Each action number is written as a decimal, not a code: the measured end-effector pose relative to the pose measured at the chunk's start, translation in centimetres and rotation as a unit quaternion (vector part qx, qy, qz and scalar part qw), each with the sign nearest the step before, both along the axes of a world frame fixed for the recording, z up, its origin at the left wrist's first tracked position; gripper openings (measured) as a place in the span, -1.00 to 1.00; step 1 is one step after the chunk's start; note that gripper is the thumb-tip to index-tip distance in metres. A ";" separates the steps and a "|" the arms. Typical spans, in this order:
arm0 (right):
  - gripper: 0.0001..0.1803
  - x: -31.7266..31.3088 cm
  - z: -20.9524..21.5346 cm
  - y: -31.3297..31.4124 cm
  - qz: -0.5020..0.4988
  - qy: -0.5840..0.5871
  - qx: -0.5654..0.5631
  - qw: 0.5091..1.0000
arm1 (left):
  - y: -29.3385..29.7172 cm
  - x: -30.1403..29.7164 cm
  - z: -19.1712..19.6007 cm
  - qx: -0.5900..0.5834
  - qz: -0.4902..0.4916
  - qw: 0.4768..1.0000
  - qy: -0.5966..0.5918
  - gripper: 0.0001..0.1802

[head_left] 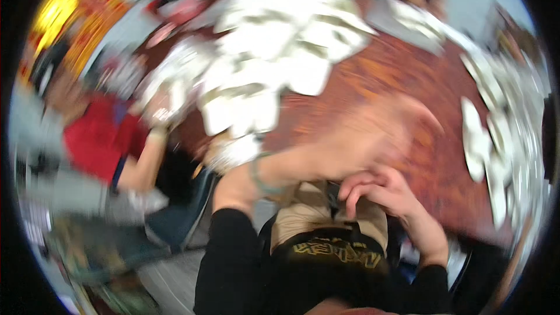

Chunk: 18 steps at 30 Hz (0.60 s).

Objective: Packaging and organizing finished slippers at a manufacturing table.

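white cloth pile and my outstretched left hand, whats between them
In the head view, only bare reddish-brown table shows between the white cloth pile and the blurred left hand.

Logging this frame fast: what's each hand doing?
Left hand: motion-blurred above the wooden table; state cannot be told.
Right hand: fingers curled, nothing visibly held.

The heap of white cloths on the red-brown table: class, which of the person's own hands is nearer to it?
Left. The left hand, blurred, reaches across the table just below the heap of white cloths. The right hand is curled back near the person's lap, farther off.
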State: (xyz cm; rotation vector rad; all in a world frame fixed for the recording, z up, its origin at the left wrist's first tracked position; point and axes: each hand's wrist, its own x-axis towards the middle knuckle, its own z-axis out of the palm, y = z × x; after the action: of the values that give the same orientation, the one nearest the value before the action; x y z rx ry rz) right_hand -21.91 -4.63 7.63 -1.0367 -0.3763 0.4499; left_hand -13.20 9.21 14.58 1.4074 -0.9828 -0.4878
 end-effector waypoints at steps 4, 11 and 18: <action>-0.71 -3.5 -3.3 -5.7 0.033 0.021 -0.122 0.992 | 1.1 2.3 -0.6 -0.180 0.090 0.971 0.133 -0.45; -0.64 -10.1 -2.8 -18.7 -0.300 -0.232 -0.737 0.560 | -6.5 9.2 -8.2 0.073 0.028 0.982 0.170 -0.56; -0.59 -8.8 -3.3 -34.0 -0.425 -0.063 -0.868 0.250 | -8.9 8.8 -16.9 0.178 0.032 0.983 -0.035 -0.57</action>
State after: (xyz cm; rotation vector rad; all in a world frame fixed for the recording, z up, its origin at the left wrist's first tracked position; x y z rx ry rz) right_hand -30.70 -38.66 4.32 -3.2057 1.0184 -0.6083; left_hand -4.36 0.35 -2.27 1.7813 -0.9328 -0.5908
